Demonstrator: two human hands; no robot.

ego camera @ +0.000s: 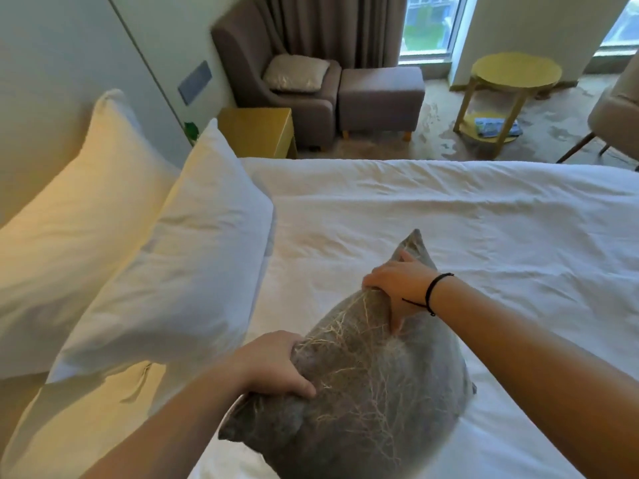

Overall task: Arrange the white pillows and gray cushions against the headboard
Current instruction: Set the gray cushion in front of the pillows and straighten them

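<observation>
A gray cushion [363, 392] with pale branch-like embroidery is held over the white bed [466, 236]. My left hand [276, 364] grips its near left edge, fingers curled into the fabric. My right hand [397, 281] grips its top edge near the far corner. Two white pillows lean against the headboard [31, 146] on the left: one at the back [79, 216] and one in front of it [183, 257]. A third white pillow [103, 402] lies lower, partly under them.
Beyond the bed stand a wooden nightstand [257, 131], a gray armchair [276, 77] with a light cushion [295, 72] on its seat, a gray footstool [380, 91] and a round yellow side table [515, 70]. Another chair [615, 108] is at the right edge.
</observation>
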